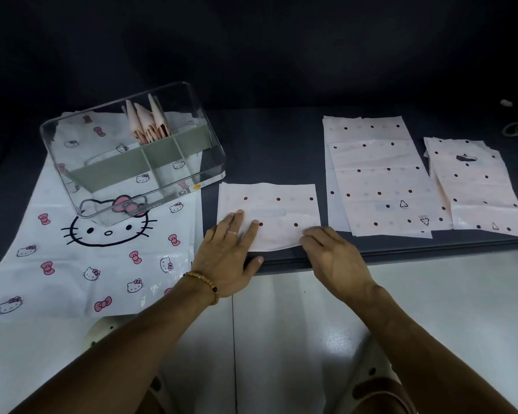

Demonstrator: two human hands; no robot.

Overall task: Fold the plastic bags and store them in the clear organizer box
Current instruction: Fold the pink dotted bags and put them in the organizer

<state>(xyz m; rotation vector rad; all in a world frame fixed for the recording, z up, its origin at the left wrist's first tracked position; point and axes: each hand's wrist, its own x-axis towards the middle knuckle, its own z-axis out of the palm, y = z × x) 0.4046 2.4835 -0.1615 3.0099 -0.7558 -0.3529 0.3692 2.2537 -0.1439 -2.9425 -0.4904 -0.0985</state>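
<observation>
R fingers (311, 234) curled, tips hidden under bag (278, 210).

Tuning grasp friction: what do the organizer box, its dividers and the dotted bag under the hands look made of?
Organizer box: clear rigid plastic, glossy; the print beneath shows through.
Dividers: opaque grey-green, matte, probably plastic.
Dotted bag: thin pale pink plastic film, faint sheen, lies flat.

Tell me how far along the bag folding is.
Done: folded bags stand in the clear organizer box. In hand: left hand presses and right hand holds a dotted bag. Left: two flat piles wait unfolded.
</observation>
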